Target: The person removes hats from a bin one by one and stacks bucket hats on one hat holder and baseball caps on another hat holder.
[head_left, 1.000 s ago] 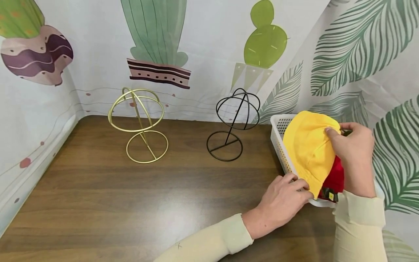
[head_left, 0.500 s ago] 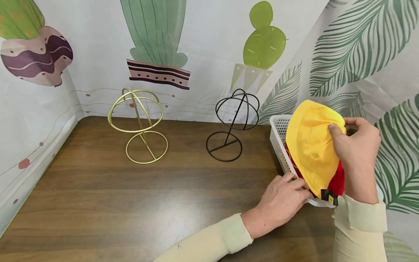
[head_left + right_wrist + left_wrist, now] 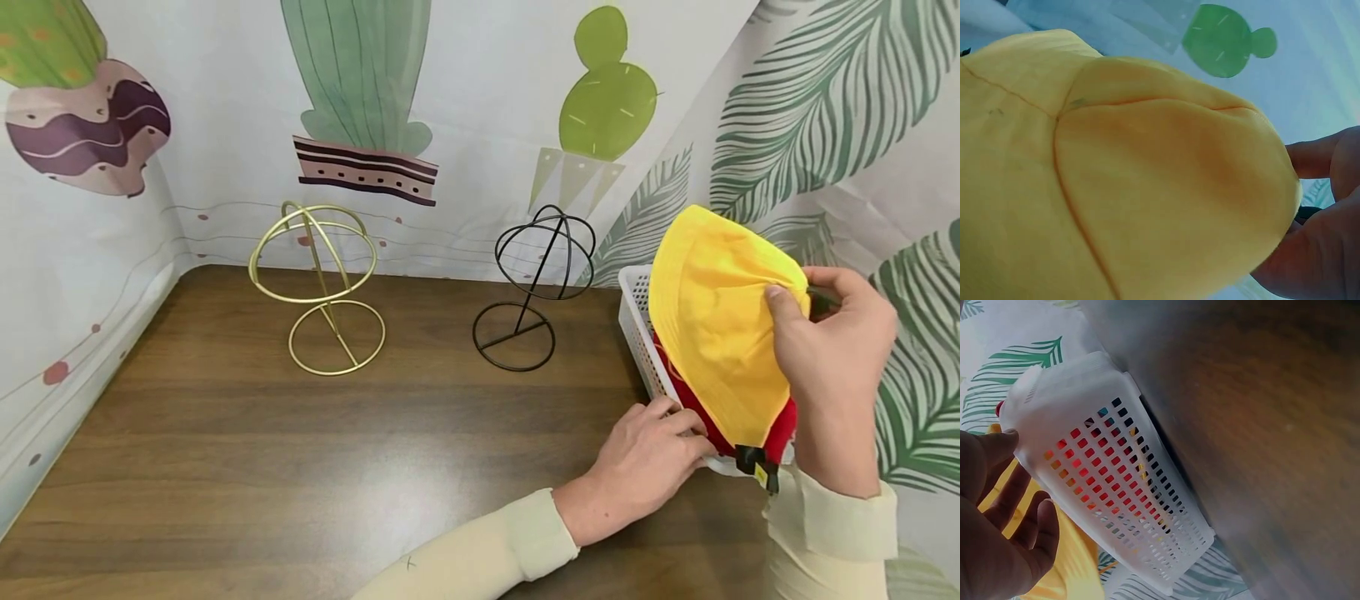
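Note:
My right hand (image 3: pixel 836 350) pinches a yellow bucket hat (image 3: pixel 723 325) by its edge, thumb in front, and holds it tilted above the white plastic basket (image 3: pixel 643 337). In the right wrist view the hat's seamed yellow crown (image 3: pixel 1166 169) covers much of the picture. A black strap with a yellow tag (image 3: pixel 757 467) hangs at the hat's lower end. My left hand (image 3: pixel 645 454) grips the basket's near left corner; the left wrist view shows its thumb (image 3: pixel 1002 445) on the rim. Red cloth (image 3: pixel 780 421) lies in the basket, partly hidden by the hat.
A gold wire stand (image 3: pixel 337 337) and a black wire stand (image 3: pixel 516 335) stand upright toward the back of the brown wooden table (image 3: pixel 315 467). A printed fabric backdrop (image 3: pixel 480 108) rises behind and along both sides.
My right hand has lifted the yellow hat and drawn it rightward, showing more red cloth in the basket. The black strap now hangs over the basket's near rim. My left hand has stayed put.

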